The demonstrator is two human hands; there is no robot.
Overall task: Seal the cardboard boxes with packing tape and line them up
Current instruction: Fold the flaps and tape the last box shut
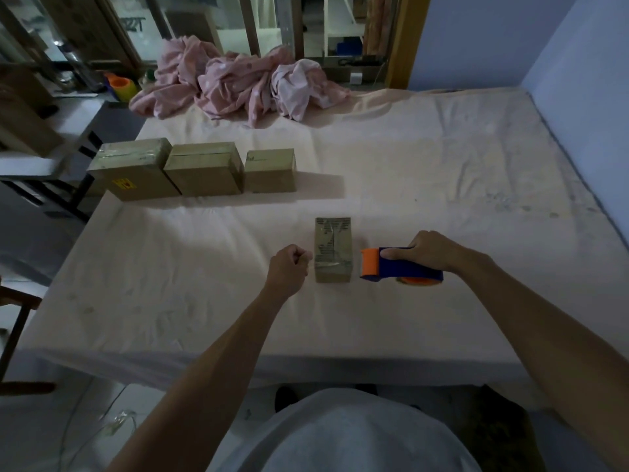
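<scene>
Cardboard box [333, 248] — left grip [289, 265] fisted (empty) beside it, right grip [432, 250] clamped on tape dispenser [405, 269].

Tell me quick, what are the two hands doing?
Left hand: closed in a fist, holding nothing.
Right hand: holding the tape dispenser.

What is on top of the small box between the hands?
Glossy packing tape covers the top of the small box and wraps over its near edge. The inside is hidden.
</scene>
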